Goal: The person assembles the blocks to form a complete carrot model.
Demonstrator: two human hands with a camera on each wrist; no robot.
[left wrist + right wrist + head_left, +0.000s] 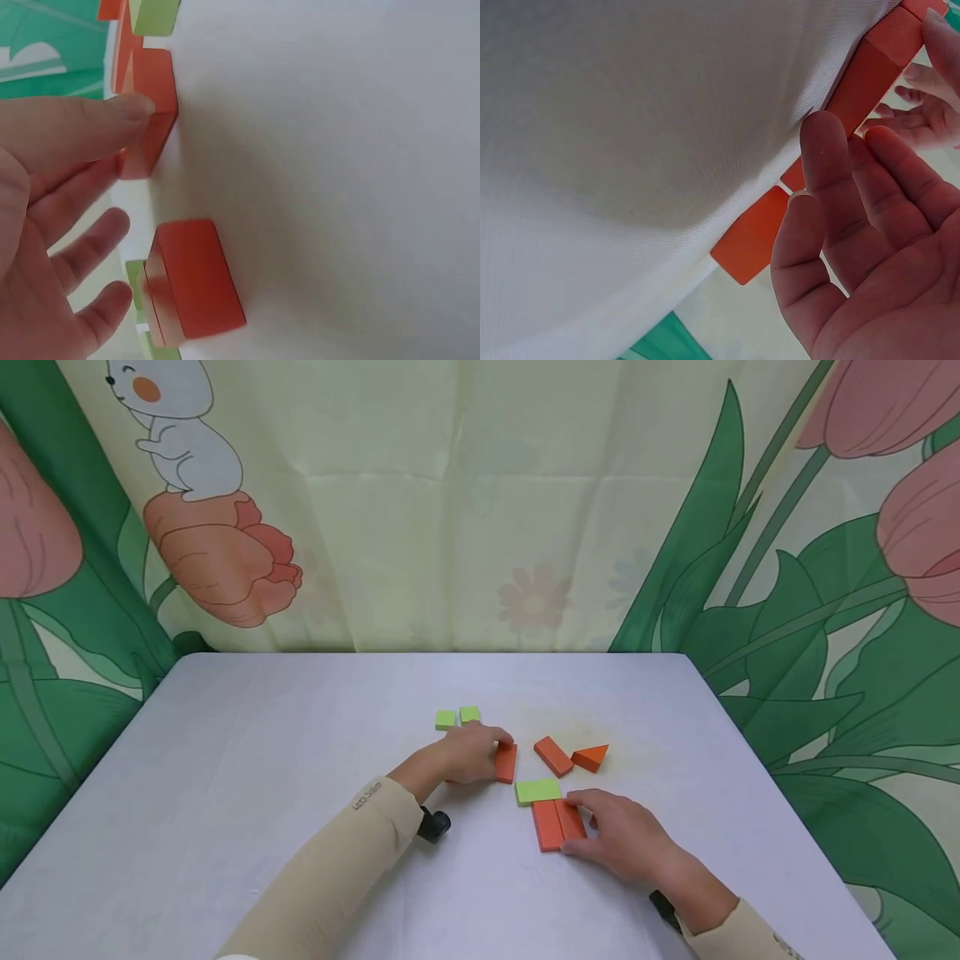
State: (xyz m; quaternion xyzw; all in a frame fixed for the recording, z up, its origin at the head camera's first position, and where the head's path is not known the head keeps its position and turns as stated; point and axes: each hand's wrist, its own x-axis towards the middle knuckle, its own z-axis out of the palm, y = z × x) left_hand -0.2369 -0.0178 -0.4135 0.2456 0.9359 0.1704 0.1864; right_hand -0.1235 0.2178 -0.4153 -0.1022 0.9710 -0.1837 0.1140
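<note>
In the head view my left hand (468,753) pinches a red rectangular block (507,763) between thumb and fingers. The left wrist view shows the thumb on that block's edge, with a second red block (201,277) lying near the loosely bent lower fingers. My right hand (628,835) holds a red block (572,820) by its two ends, thumb at the near end. That block stands against another red block (548,827), side by side. Along the far ends of this pair lies a light green block (537,792).
Beyond the pair lie a loose red block (553,756) and an orange triangular block (590,758), close together. Two small green blocks (446,720) are past the left hand. A white-covered table (300,735) carries everything, with a printed curtain (450,527) behind it.
</note>
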